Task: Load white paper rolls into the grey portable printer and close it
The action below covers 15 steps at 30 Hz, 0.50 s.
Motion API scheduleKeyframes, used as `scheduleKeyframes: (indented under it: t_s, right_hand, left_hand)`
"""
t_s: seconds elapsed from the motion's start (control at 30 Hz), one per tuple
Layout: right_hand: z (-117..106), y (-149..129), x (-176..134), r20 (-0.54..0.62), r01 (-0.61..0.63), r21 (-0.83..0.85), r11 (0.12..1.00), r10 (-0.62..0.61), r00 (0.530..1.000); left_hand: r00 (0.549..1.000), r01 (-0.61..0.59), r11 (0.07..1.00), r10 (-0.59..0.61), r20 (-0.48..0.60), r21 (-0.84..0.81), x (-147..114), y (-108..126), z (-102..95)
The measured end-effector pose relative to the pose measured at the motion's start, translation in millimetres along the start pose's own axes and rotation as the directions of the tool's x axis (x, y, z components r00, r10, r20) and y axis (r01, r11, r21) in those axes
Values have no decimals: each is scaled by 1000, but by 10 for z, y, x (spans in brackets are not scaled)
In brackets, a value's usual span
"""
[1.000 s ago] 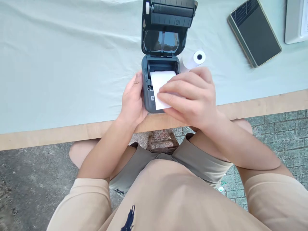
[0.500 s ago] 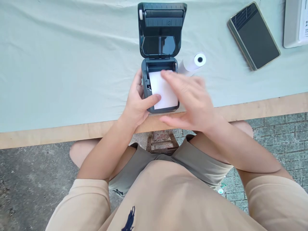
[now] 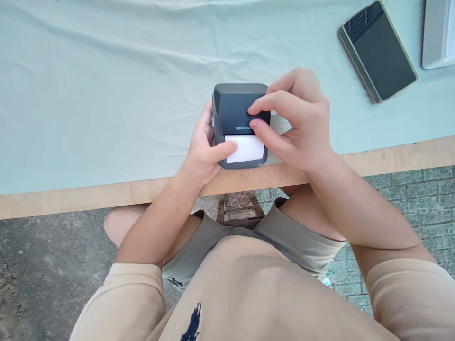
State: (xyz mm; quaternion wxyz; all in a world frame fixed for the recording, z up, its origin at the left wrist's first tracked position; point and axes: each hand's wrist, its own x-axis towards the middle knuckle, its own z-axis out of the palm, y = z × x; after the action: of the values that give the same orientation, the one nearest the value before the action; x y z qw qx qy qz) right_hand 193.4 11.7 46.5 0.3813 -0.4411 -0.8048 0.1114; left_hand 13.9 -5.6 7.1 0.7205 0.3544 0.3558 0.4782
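Observation:
A small dark label printer [image 3: 220, 151], marked NIIMBOT on its lid, sits at the table's front edge with its lid [image 3: 232, 106] down. White paper [image 3: 247, 150] comes out from under the lid and lies over the printer's near part. My left hand [image 3: 204, 154] is closed around the printer's left side, its thumb pressing the paper. On the lid's right part rests my right hand [image 3: 302, 116], index fingertip and thumb a little apart, with other fingers at the lid's far right corner. The spare paper roll is mostly or wholly hidden by my right hand.
A phone-like dark slab [image 3: 382, 52] in a clear case lies on the pale green cloth [image 3: 106, 94] at the right. Beyond it, a grey-white item [image 3: 435, 35] is cut off by the frame. The wooden table edge [image 3: 156, 191] runs close to my forearms.
The printer's lid has swung from standing open to down over the paper. My right hand has moved from over the paper up onto the lid. My left hand keeps its hold.

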Motion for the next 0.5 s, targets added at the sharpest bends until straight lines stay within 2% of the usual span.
scheduleKeyframes:
  t_s: [0.07, 0.23, 0.43, 0.5]
  right_hand:
    - [24, -10, -39, 6, -3, -52, 999, 3, 1000]
    - [38, -4, -66, -1, 3, 3, 1000, -3, 1000]
    - [49, -5, -83, 17, 5, -43, 999, -4, 1000]
    - [48, 4, -86, 23, 19, -64, 998, -17, 1000]
  left_hand:
    - [1000, -12, 999, 13, 17, -32, 8, 0, 16]
    - [998, -55, 995, 54, -24, -81, 14, -7, 51]
    - [1000, -14, 995, 13, -3, -102, 5, 9, 55]
    - [999, 0, 997, -3, -34, -81, 10, 16, 80]
